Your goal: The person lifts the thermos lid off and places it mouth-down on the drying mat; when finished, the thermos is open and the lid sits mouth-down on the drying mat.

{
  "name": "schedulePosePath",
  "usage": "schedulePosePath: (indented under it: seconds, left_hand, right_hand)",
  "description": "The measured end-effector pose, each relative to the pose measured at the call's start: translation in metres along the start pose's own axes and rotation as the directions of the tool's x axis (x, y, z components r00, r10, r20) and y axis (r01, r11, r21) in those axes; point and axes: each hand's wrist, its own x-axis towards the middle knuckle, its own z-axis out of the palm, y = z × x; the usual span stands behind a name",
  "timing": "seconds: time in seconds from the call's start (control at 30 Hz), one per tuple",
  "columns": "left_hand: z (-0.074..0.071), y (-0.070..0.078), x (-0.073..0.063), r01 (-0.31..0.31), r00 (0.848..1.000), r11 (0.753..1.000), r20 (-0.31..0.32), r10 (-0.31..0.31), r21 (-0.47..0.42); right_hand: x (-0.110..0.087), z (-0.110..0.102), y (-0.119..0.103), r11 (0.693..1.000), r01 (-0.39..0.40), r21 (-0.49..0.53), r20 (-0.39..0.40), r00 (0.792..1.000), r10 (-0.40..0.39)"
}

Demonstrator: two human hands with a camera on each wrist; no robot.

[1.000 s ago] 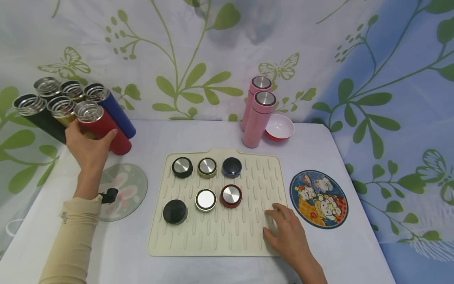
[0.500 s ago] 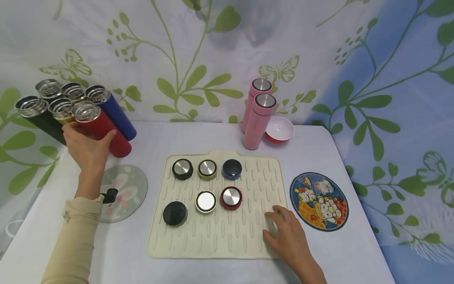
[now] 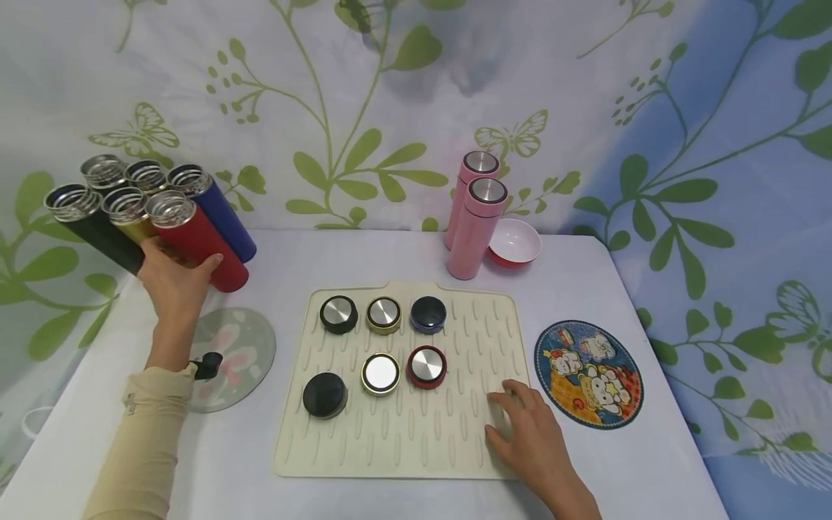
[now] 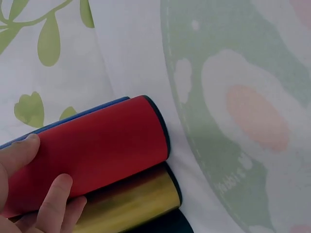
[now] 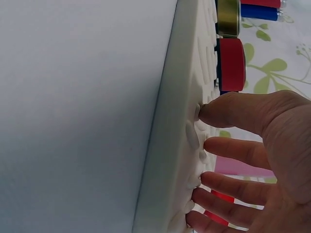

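My left hand [image 3: 174,278] grips a red lidless bottle [image 3: 211,249] in a cluster of open-mouthed bottles at the far left. In the left wrist view the thumb lies along one side of the red bottle [image 4: 97,150], fingers on the other, beside a gold bottle [image 4: 136,204]. A blue bottle [image 3: 224,217] and a dark green bottle [image 3: 107,235] flank it. Fingers spread, my right hand [image 3: 533,433] rests its fingertips on the right side of the cream ridged mat [image 3: 403,448]. Among the lids on this mat are a red lid [image 3: 427,366] and a blue lid [image 3: 428,314].
Two pink lidded bottles [image 3: 473,235] stand at the back beside a small red-and-white bowl [image 3: 515,242]. A cartoon round mat [image 3: 588,375] lies on the right; a pale green round mat [image 3: 250,361] lies near the left forearm. Patterned cloth [image 3: 390,108] hangs behind.
The head view has tilted slightly, so everything sits a little lower in it. Both hands stay in place, the left still gripping the red bottle.
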Motion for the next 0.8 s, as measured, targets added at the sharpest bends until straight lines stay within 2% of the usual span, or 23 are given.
schedulePosePath:
  seconds: [0.07,0.17,0.3,0.4,0.53,0.63,0.7,0.8]
  left_hand:
    - [0.002,0.001,0.001,-0.010,1.000,1.000,0.011,0.010,-0.002]
    - [0.001,0.001,0.002,-0.030,0.999,0.998,0.045,0.028,0.048]
    - [-0.006,-0.001,-0.002,-0.053,0.984,0.983,0.175,0.021,0.179]
    - [-0.011,0.000,-0.011,-0.076,0.950,0.960,0.311,-0.012,0.270]
    - [-0.011,0.011,-0.022,-0.127,0.880,0.947,0.473,-0.030,0.296]
    - [-0.004,0.025,-0.028,-0.196,0.840,0.947,0.543,0.029,0.254]
    - [0.004,0.036,-0.033,-0.247,0.821,0.945,0.564,0.086,0.214]
    - [0.020,0.053,-0.040,-0.318,0.801,0.935,0.573,0.175,0.159]
  right_hand:
    - [0.000,0.000,0.000,1.000,-0.010,0.002,0.005,1.000,0.010]
    - [-0.001,0.000,0.000,1.000,-0.024,0.008,0.014,1.000,0.023]
    - [-0.001,0.000,0.000,0.999,-0.038,0.010,0.025,0.999,0.038]
    - [-0.001,0.000,0.000,0.999,-0.041,0.002,0.026,0.999,0.041]
    - [-0.001,-0.001,0.000,0.999,-0.042,-0.002,0.023,0.999,0.042]
    - [0.000,0.000,0.000,0.999,-0.047,0.006,0.028,0.999,0.046]
    - [0.000,0.000,0.000,0.999,-0.050,0.009,0.030,0.998,0.050]
    - [0.000,0.001,0.000,0.999,-0.050,0.004,0.025,0.998,0.050]
